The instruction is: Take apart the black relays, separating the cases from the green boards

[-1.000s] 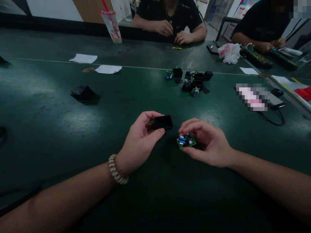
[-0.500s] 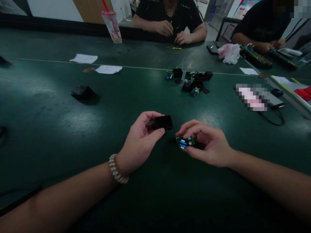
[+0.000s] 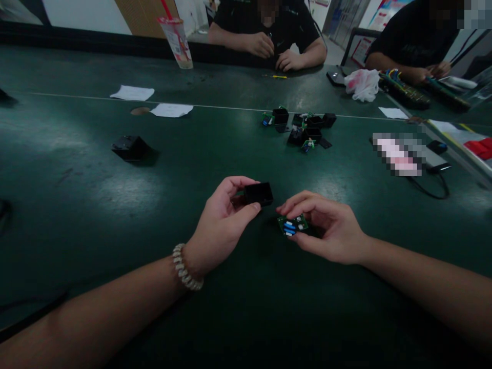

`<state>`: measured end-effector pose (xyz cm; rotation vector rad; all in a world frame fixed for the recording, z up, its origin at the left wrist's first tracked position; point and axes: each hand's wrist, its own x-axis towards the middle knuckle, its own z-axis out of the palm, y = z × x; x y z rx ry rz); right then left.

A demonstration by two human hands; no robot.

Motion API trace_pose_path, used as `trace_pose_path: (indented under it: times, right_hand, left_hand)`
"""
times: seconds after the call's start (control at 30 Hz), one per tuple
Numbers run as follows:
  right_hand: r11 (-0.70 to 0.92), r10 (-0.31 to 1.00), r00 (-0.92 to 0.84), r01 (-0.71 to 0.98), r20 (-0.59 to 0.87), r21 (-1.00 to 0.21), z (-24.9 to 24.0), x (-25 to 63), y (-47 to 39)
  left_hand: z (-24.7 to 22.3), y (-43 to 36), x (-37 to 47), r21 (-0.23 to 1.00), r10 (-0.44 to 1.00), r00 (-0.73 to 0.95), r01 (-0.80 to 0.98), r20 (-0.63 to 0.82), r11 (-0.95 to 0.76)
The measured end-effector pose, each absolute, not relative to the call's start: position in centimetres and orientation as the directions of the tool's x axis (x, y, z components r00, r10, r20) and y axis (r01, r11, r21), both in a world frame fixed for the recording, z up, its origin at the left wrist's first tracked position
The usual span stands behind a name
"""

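Note:
Between the thumb and fingers of my left hand [image 3: 226, 220] is a small black plastic case [image 3: 259, 195], its open side facing up toward me. My right hand [image 3: 330, 225] grips a green circuit board [image 3: 292, 224] by its edges, and blue and white parts show on the board's face. Case and board are held apart, the board lower and to the right. Both are over the dark green table [image 3: 238, 318]. Farther back lies a cluster of black cases [image 3: 314, 122] with small circuit boards and flat black pieces among them.
A larger black box [image 3: 130, 147] sits at the left. Papers [image 3: 171, 109] and a cup with a straw [image 3: 177, 43] are farther back. On the right are a blurred-out pink item [image 3: 397, 155], a cable [image 3: 438, 193] and a plastic bag [image 3: 362, 83]. Two people sit across the table.
Almost nothing differs. The fingers of my right hand have shifted very slightly on the circuit board; my left hand and the case stay in place.

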<state>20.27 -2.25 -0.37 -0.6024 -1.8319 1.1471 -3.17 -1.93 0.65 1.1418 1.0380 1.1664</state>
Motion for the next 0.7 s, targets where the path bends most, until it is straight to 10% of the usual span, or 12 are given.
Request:
trace_pose_path:
  times: [0.7]
  right_hand:
    - [0.514,0.731,-0.531,0.017,0.428,-0.858,0.1,20.49,-2.19]
  left_hand:
    - [0.75,-1.95,-3.13,0.99,0.993,0.117,-0.137,-0.022,0.038]
